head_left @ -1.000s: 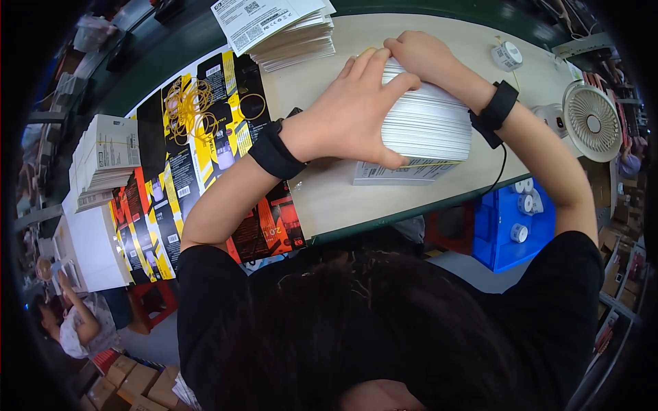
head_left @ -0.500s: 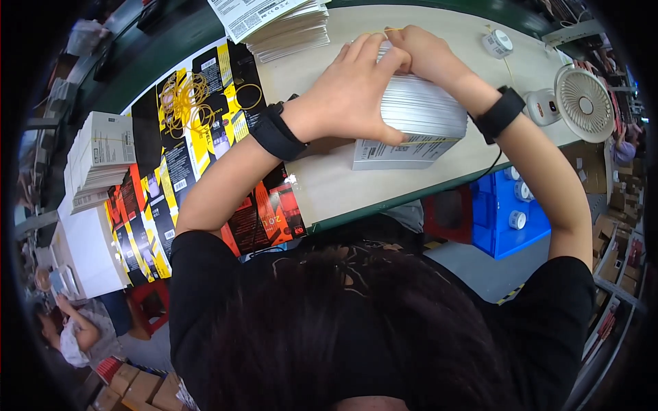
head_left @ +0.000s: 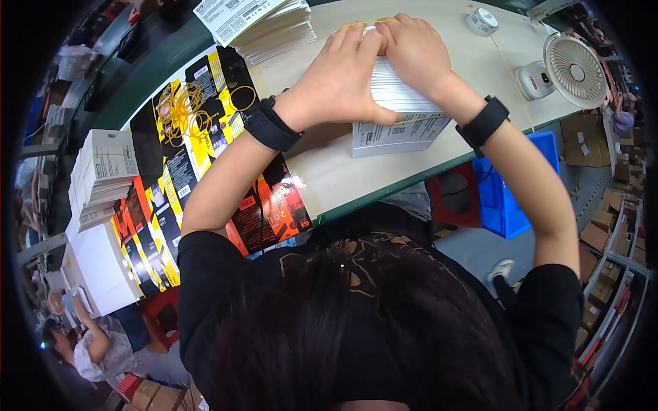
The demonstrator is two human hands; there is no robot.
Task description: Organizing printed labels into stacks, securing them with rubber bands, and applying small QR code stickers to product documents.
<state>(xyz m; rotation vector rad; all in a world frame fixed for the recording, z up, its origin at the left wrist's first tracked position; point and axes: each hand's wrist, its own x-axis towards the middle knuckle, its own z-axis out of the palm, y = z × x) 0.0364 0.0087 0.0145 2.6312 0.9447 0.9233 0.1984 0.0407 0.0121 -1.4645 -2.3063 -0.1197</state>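
A stack of flat white printed boxes (head_left: pixel 406 96) stands on edge on the table in front of me. A thin yellow rubber band (head_left: pixel 426 118) runs across its near face. My left hand (head_left: pixel 336 85) grips the stack from the left, thumb on the near face at the band and fingers over the far end. My right hand (head_left: pixel 417 58) lies over the far right part of the stack, fingers curled at the far edge, where more yellow band shows at the fingertips of both hands. What the right fingertips pinch is partly hidden.
Loose rubber bands (head_left: pixel 184 109) lie on printed black, yellow and red sheets (head_left: pixel 181 171). Stacks of white boxes stand at the far side (head_left: pixel 274 34) and left (head_left: pixel 106 171). A white roll (head_left: pixel 482 22) and fan (head_left: pixel 574 70) stand right; a blue bin (head_left: pixel 510 195) sits below.
My right hand has come in over the top of the stack, closer to my left hand. The band now shows as a clear line across the near face. The whole view has shifted slightly.
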